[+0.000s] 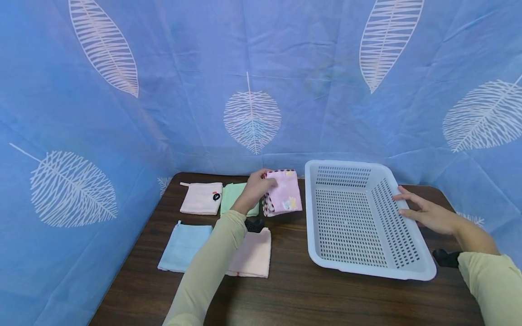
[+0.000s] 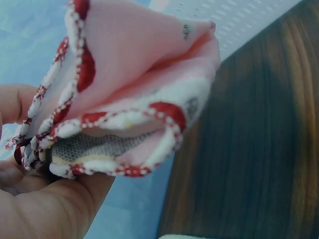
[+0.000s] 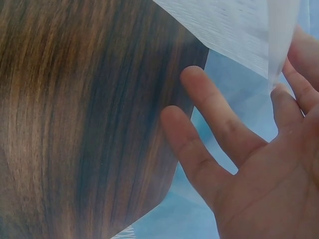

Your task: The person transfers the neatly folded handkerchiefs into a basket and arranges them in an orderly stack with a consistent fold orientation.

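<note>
My left hand pinches a folded pink towel by its left edge, just left of the basket. The left wrist view shows the towel's red-and-white stitched border and its layers parting at the near side, with the thumb below. At the right, my right hand holds the long rim of a white perforated plastic basket, with fingertips over the rim. Two other fingers stretch out below the rim, off the basket wall. Nothing lies inside the basket.
Left of the basket, a pale pink towel, a green towel, a blue towel and a peach towel lie folded on the dark wooden table. A blue leaf-patterned curtain hangs behind the table.
</note>
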A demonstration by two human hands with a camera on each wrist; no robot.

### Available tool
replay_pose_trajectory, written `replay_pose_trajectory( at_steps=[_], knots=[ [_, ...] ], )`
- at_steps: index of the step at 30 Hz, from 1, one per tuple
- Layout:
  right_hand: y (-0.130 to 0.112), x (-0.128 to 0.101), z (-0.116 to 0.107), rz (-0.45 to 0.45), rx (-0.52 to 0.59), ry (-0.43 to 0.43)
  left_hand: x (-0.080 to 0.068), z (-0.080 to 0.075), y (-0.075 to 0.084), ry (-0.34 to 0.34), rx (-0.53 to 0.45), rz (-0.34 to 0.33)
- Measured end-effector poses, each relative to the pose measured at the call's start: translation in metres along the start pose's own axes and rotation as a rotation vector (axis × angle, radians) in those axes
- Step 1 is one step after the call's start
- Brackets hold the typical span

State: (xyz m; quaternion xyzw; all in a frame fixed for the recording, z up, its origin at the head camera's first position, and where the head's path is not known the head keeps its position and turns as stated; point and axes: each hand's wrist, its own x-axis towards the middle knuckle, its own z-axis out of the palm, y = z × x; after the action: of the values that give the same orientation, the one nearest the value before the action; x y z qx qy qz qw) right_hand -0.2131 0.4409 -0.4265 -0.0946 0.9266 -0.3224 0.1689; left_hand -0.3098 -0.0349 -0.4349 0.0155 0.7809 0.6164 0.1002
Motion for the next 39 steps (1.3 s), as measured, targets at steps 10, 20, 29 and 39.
replay_pose_trajectory(
  at_steps=[10,20,29,39],
  knots=[
    [0.004,-0.002,-0.001,-0.008,0.027,-0.005,-0.001,0.001,0.015,-0.048,-0.064,0.016],
    [0.005,-0.004,0.001,-0.026,-0.017,0.053,-0.008,0.005,0.029,-0.12,-0.099,0.046],
    [0.002,-0.005,0.006,0.025,-0.032,0.136,-0.011,0.008,0.037,-0.134,-0.157,0.055],
    [0.006,-0.003,0.006,0.034,-0.009,0.163,-0.011,0.012,0.045,-0.143,-0.188,0.064]
  ],
)
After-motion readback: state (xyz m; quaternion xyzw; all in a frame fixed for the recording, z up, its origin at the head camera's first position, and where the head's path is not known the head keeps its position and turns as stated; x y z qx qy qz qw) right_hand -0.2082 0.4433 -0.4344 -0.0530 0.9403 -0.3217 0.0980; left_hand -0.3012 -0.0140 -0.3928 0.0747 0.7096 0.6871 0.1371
